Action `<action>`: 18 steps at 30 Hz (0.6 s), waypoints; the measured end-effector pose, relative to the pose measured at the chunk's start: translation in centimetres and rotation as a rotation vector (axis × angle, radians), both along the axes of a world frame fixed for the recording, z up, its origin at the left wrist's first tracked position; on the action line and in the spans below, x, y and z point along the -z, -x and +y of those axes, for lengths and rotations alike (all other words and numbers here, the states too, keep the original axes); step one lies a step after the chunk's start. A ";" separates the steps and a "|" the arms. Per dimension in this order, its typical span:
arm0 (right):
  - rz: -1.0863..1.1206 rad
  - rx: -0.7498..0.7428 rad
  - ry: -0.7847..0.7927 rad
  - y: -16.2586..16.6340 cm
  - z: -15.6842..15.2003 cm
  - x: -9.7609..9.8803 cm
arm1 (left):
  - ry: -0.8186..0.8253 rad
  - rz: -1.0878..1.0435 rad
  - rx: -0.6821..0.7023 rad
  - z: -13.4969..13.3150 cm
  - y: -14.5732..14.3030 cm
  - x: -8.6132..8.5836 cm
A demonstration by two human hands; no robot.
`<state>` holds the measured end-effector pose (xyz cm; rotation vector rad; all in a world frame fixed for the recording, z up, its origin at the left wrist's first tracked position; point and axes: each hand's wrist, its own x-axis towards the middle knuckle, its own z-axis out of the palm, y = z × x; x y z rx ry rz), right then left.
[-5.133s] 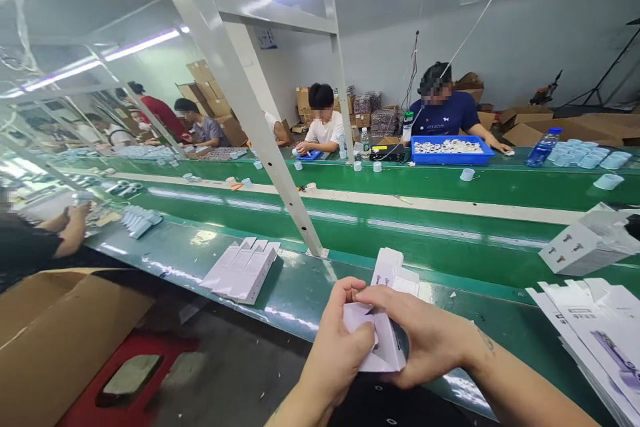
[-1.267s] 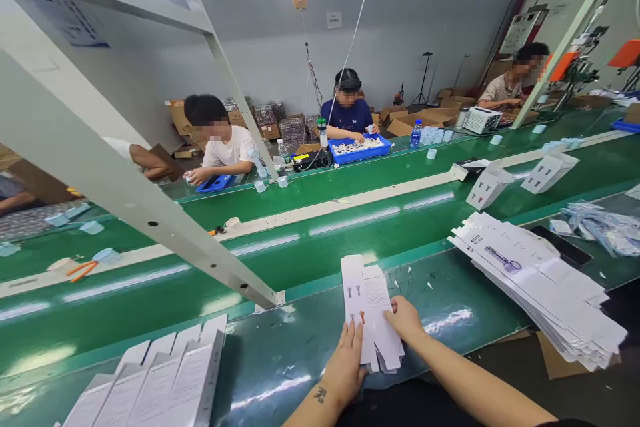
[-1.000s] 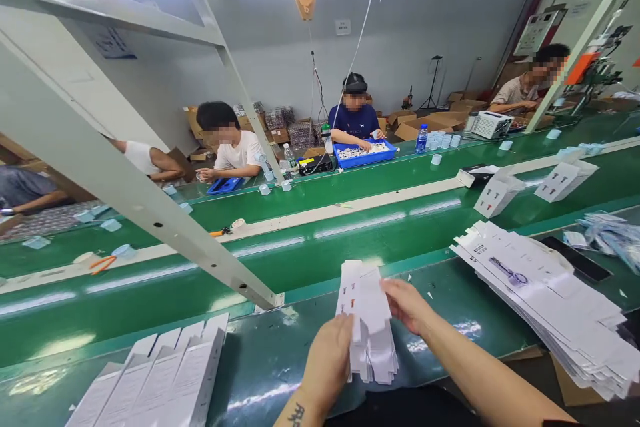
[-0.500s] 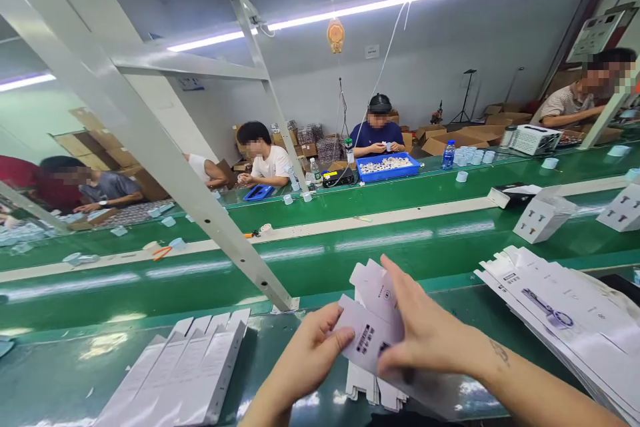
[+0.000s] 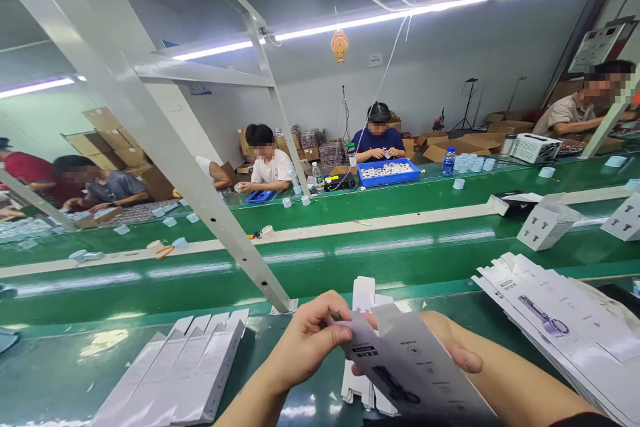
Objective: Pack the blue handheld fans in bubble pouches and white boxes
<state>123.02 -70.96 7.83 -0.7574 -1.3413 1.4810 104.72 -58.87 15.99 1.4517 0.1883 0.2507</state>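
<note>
A white printed carton (image 5: 420, 367), tilted with its black product picture turned up, is between my hands close in front of me. My left hand (image 5: 315, 340) pinches its upper left corner between thumb and fingers. From behind, my right hand (image 5: 453, 343) grips the carton; its thumb shows past the right edge, and most of its fingers are hidden. Beneath the carton, a few flat white cartons (image 5: 356, 383) lie on the green table, partly covered.
A row of white cartons (image 5: 175, 373) lies at the left, a fanned stack of flat cartons (image 5: 560, 327) at the right. A slanting metal post (image 5: 230, 240) stands ahead, before the green conveyor (image 5: 380, 247). Several people sit across it, one by a blue tray (image 5: 387, 181).
The carton has turned so its product picture shows instead of the small-print panels. My right hand has gone from its near side to behind it, and the carton has come lower.
</note>
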 end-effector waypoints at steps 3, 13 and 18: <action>0.047 -0.304 -0.024 0.2 -0.1 -1.2 | -0.095 -0.023 -0.003 -0.3 0.4 -1.0; 0.092 0.000 -0.075 1.2 -1.8 -3.7 | -1.184 -0.481 -0.336 -0.1 2.1 -2.0; 0.000 -0.041 -0.059 1.1 -1.8 -4.4 | -1.164 0.001 0.145 -0.3 2.4 -6.0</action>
